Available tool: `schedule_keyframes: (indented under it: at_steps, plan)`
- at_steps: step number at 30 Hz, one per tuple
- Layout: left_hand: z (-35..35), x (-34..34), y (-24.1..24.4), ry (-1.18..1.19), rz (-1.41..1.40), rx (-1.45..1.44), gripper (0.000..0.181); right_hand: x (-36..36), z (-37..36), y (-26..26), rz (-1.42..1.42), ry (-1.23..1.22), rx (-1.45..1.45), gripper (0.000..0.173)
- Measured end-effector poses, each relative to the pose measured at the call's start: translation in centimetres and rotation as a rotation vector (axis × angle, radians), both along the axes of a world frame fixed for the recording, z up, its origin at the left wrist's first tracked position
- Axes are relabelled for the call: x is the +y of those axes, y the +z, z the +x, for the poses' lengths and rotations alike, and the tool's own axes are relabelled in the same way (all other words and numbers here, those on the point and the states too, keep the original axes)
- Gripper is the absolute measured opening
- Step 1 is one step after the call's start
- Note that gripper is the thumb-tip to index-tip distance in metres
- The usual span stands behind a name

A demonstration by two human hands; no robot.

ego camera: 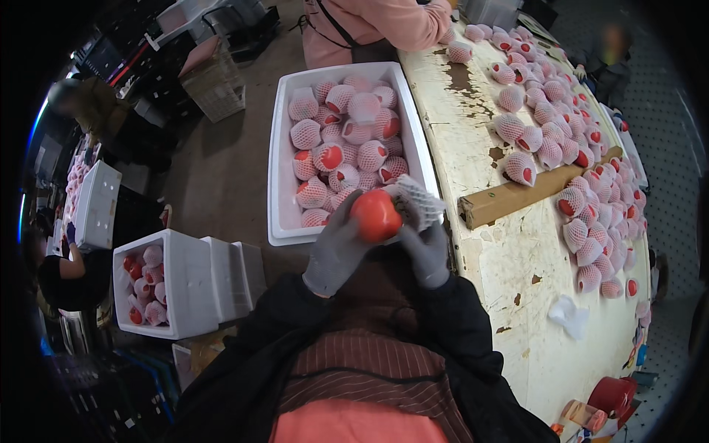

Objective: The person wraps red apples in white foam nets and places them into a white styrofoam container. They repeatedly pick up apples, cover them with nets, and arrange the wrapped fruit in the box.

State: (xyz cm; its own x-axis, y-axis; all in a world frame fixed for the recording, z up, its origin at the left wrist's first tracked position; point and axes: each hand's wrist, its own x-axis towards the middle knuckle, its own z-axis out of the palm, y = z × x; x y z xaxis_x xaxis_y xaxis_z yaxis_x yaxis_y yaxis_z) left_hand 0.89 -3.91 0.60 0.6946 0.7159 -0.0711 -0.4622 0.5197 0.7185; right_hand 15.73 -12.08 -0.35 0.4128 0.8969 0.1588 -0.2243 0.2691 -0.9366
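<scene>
A bare red tomato (376,216) rests in my left hand (336,252), which wears a grey glove. My right hand (427,250), gloved the same way, has its fingers at a white foam net sleeve (422,202) just right of the tomato. The sleeve is off the fruit; how firmly the fingers pinch it is partly hidden. Both hands are above the near end of a white foam box (272,183). Inside that box lie many net-wrapped tomatoes (343,141), with red skin showing through several sleeve openings.
A worn table (498,266) on the right bears piles of net-wrapped tomatoes (554,133), split by a cardboard bar (532,191). Another foam box (194,282) of tomatoes stands at left. A person in pink (382,22) is beyond my box; other people work at both sides.
</scene>
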Motion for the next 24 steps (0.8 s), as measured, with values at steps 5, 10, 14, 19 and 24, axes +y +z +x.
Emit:
schedule_keyframes:
  at_steps: [5,10,14,19,24]
  plan:
    - [0.1,-1.3,1.0,0.133,0.717,0.414,0.057,0.3,-1.4,-0.7,0.019,0.007,-0.001,0.07]
    - [-1.2,0.7,-0.2,0.12,0.392,0.308,0.051,0.8,-0.4,0.1,-0.008,0.127,0.34,0.059]
    - [-0.1,0.4,1.8,0.254,1.048,0.525,0.069,2.1,-0.7,1.0,-0.134,0.111,0.637,0.056]
    - [0.8,1.5,2.1,0.107,1.197,0.681,0.094,1.8,0.1,1.2,-0.404,0.135,0.182,0.051]
    - [0.9,2.0,1.1,0.179,0.708,0.436,0.093,2.0,1.4,-2.0,-0.074,-0.08,0.279,0.048]
